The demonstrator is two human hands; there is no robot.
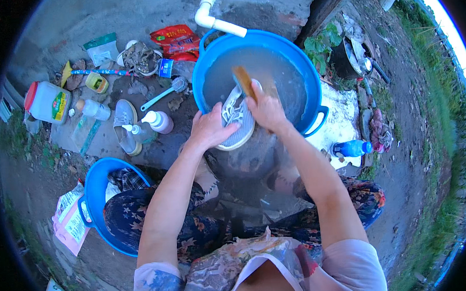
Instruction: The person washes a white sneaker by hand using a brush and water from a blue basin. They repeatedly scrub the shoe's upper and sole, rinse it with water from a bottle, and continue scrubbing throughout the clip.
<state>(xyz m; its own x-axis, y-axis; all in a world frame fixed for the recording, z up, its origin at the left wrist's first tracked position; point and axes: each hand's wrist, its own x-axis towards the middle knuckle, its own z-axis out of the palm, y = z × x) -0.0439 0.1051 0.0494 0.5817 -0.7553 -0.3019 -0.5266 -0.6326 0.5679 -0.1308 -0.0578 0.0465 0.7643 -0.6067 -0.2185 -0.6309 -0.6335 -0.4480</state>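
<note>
A grey lace-up sneaker [245, 126] rests at the near edge of a blue basin [314, 87] that holds murky water. My left hand [210, 126] is closed on the shoe's left side, its thumb lying across the laces. My right hand [265, 107] grips a wooden scrubbing brush [243, 80] over the shoe's far right part. The brush's bristles are mostly hidden, and I cannot tell whether they touch the fabric. Left of the basin, a second grey sneaker [124, 127] sits on the wet ground, apart from both hands.
A white drain pipe [222, 25] hangs over the basin's far rim. To the left are a long-handled brush [164, 94], a pump bottle [160, 121] and a red-lidded jar [48, 102]. A second blue basin [93, 189] stands by my left knee; a blue bottle [352, 148] lies at right.
</note>
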